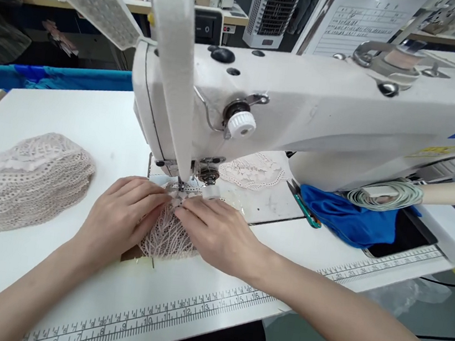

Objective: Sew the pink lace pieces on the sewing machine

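A pale pink lace piece (171,236) lies under the presser foot of a white sewing machine (273,81). My left hand (121,212) pinches its left side just in front of the needle (181,185). From the right, my right hand (215,230) grips the same lace, thumb and fingers pressed together close to the foot. Both sets of fingertips nearly meet, and they hide part of the lace edge. Behind the needle, another stretch of pale lace (252,171) rests on the machine bed.
A stack of lace pieces (29,178) sits at the left. Right of the needle are green-handled snips (304,206), blue satin fabric (347,217), a coil of pale elastic (387,195) and a dark phone (407,236). A printed ruler (175,314) runs along the front edge.
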`<state>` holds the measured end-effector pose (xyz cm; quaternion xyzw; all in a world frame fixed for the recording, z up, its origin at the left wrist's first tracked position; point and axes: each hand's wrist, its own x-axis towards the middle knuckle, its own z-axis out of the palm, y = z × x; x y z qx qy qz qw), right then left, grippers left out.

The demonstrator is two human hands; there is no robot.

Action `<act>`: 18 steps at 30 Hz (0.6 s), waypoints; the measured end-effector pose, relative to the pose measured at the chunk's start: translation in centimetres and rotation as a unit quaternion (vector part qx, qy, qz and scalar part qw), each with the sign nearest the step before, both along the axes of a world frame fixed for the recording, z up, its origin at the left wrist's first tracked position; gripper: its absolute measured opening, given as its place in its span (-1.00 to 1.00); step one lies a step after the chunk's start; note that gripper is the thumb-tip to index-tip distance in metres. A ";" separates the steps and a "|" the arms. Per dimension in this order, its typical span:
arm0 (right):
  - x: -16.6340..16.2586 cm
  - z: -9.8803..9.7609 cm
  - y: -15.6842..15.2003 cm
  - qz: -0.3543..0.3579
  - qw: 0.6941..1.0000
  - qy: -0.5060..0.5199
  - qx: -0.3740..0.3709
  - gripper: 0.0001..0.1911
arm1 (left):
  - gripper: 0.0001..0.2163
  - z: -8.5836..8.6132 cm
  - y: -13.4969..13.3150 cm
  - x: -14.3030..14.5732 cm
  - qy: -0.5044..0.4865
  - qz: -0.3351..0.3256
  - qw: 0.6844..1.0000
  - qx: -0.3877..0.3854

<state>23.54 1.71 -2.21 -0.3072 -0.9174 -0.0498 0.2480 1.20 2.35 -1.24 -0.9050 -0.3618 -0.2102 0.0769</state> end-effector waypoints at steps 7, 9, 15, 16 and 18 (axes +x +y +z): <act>0.2 -0.5 0.4 -0.044 0.994 -0.054 -0.079 -0.78 | -0.73 -0.8 0.4 0.3 0.046 -0.037 0.998 0.010; 0.4 -0.5 0.8 -0.045 0.993 -0.061 -0.093 -0.78 | -0.74 -0.9 0.2 0.7 0.053 -0.028 0.998 0.032; 0.7 -0.5 1.6 -0.039 0.994 -0.060 -0.088 -0.72 | -0.73 -0.9 -0.8 1.6 0.077 0.008 0.995 0.064; 0.8 -0.6 1.6 -0.038 0.994 -0.060 -0.087 -0.71 | -0.73 -0.9 -0.9 1.7 0.083 0.014 0.994 0.068; 0.8 -0.6 1.7 -0.036 0.994 -0.060 -0.087 -0.70 | -0.74 -1.0 -1.1 2.0 0.092 0.028 0.993 0.074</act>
